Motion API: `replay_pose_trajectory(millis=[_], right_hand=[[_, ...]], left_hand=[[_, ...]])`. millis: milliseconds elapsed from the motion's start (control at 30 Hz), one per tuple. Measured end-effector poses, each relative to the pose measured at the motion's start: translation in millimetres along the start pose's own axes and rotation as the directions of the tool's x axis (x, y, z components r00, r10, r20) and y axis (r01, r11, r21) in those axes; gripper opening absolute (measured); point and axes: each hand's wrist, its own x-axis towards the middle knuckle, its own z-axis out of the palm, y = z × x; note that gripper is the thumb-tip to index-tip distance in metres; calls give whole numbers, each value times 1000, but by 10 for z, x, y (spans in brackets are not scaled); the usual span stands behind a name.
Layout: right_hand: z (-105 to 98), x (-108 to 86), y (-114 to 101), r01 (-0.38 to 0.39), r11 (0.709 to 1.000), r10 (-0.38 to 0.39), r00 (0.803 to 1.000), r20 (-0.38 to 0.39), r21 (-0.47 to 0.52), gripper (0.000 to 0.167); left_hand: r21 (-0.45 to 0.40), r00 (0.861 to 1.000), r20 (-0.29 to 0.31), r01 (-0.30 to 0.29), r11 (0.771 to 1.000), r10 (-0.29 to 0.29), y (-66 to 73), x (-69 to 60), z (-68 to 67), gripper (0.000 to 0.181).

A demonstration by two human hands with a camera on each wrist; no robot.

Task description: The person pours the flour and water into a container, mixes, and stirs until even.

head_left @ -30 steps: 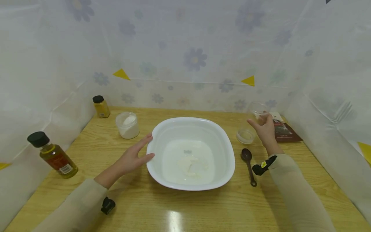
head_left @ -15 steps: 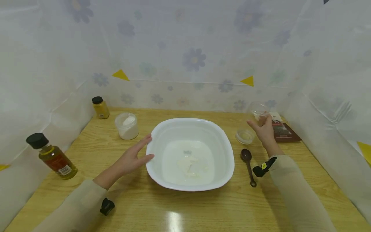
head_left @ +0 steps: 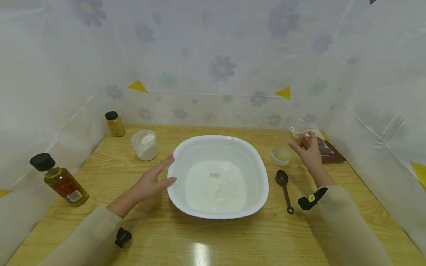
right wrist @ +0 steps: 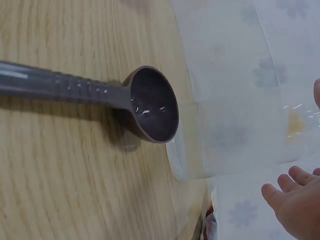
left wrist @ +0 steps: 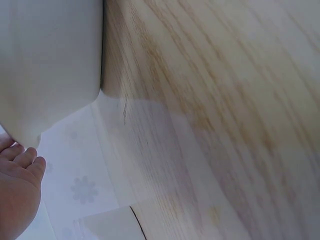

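The white basin (head_left: 263,184) holds a pale liquid with a cream-coloured patch in it. Fingers and thumb spread, my left hand (head_left: 148,184) touches its left rim; the left wrist view shows this hand (left wrist: 19,185) by the basin's edge (left wrist: 50,60). A tall clear container (head_left: 284,138) stands right of the basin. My right hand (head_left: 309,153) is at its right side, thumb and fingers parted. In the right wrist view that hand (right wrist: 300,205) appears beside the container (right wrist: 235,135), its fingers loosely extended. The dark measuring spoon (right wrist: 152,105) lies nearby on the table.
A tub of white powder (head_left: 147,147) and a yellow jar (head_left: 115,125) stand at the back left, with an oil bottle (head_left: 68,186) nearer the left edge. Dark red packaging (head_left: 329,153) lies at the back right. Patterned sheeting (head_left: 199,66) surrounds the table.
My right hand has moved slightly to the right and away from the clear container, its fingers opening from around it. My left hand has stayed at the basin rim.
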Motion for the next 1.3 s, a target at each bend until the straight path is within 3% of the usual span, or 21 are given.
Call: replay_pose_trajectory(millis=[467, 700, 1000, 1300], right_hand=[[-203, -416, 171, 18, 995, -4, 990, 140, -94, 84], [-242, -589, 211, 31, 984, 12, 971, 237, -177, 79], [-195, -722, 351, 7, 971, 85, 924, 372, -241, 64], [-129, -790, 381, -38, 964, 171, 844, 508, -262, 33]], left_hand=[[-8, 1000, 12, 22, 1000, -22, -19, 9, 21, 69], [7, 1000, 2, 7, 1000, -7, -35, 16, 19, 68], [-2, 1000, 5, 7, 1000, -7, -18, 16, 21, 69], [4, 1000, 4, 7, 1000, -7, -31, 21, 23, 68]])
